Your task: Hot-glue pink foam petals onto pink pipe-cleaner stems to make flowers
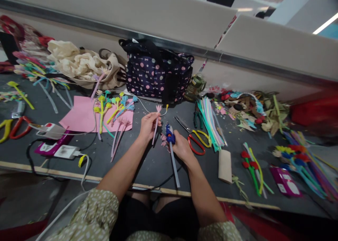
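My left hand (150, 124) pinches a pink stem (155, 130) with a small frilled flower head at its upper end, held over the middle of the dark table. To its right, my right hand (181, 144) is wrapped round a blue glue gun (169, 135). A long translucent glue stick (174, 167) juts from the gun's rear toward me. The gun's nozzle points away from me, close to the stem but apart from it. Small pink scraps (164, 141) lie between the hands. My right fingers are partly hidden behind the gun.
Scissors with red and yellow handles (196, 137) lie right of my right hand, near green-handled pliers (198, 116) and a bundle of pastel strips (211, 123). Finished-looking stems rest on a pink sheet (79, 110) at left. A polka-dot bag (158, 72) and a bottle (194, 86) stand behind.
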Action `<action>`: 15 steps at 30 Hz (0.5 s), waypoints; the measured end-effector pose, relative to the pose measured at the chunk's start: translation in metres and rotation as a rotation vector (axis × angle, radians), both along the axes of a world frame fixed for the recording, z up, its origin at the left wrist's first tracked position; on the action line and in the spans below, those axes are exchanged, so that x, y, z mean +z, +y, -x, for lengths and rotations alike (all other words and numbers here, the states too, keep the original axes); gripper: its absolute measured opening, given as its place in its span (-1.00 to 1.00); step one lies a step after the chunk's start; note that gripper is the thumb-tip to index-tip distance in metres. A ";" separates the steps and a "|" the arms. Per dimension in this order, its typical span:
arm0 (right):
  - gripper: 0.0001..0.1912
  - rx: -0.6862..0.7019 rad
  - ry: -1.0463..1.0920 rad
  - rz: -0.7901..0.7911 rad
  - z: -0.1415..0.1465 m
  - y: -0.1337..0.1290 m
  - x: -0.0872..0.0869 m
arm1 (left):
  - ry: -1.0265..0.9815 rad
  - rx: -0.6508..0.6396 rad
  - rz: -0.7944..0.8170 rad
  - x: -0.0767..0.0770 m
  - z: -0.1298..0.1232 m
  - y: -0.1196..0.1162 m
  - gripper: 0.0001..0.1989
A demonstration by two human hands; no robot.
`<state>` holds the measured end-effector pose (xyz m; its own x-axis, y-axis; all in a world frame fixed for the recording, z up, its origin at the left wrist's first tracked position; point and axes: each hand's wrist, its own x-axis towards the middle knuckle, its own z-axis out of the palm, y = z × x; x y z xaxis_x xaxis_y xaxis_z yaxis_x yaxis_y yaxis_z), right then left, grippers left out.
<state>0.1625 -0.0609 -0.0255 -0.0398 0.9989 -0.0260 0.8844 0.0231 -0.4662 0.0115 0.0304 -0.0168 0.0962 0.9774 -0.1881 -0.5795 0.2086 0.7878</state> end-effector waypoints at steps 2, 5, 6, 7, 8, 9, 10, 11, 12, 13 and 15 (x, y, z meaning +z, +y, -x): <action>-0.84 -0.025 0.015 0.017 -0.001 0.000 0.002 | 0.002 -0.004 0.001 0.000 0.000 0.000 -0.72; -0.85 -0.054 0.032 0.029 -0.002 0.001 0.005 | 0.005 -0.014 0.006 0.000 0.000 -0.001 -0.71; -0.83 -0.055 0.028 0.024 -0.002 0.001 0.005 | 0.006 -0.018 0.008 0.000 0.000 -0.001 -0.71; -0.81 -0.049 0.020 0.016 -0.002 0.001 0.005 | 0.006 -0.021 0.007 0.000 0.000 -0.001 -0.71; -0.78 -0.038 0.007 0.008 -0.002 0.001 0.004 | 0.007 -0.023 0.007 0.000 0.000 -0.001 -0.71; -0.76 -0.025 -0.008 0.000 -0.002 0.001 0.002 | 0.008 -0.023 0.007 0.000 -0.001 -0.001 -0.71; -0.75 -0.011 -0.021 -0.006 -0.001 0.001 0.001 | 0.009 -0.021 0.007 0.000 -0.001 0.000 -0.71; -0.75 0.002 -0.031 -0.010 -0.001 0.001 -0.001 | 0.011 -0.020 0.007 0.000 -0.001 0.000 -0.71; -0.76 0.011 -0.038 -0.011 0.000 0.001 -0.002 | 0.013 -0.019 0.008 -0.001 -0.001 0.000 -0.71; -0.76 0.014 -0.039 -0.011 0.000 0.001 -0.003 | 0.015 -0.018 0.008 -0.001 -0.001 0.000 -0.71; -0.78 -0.001 -0.022 -0.013 -0.001 0.001 -0.002 | 0.013 -0.019 0.005 -0.002 -0.001 0.000 -0.71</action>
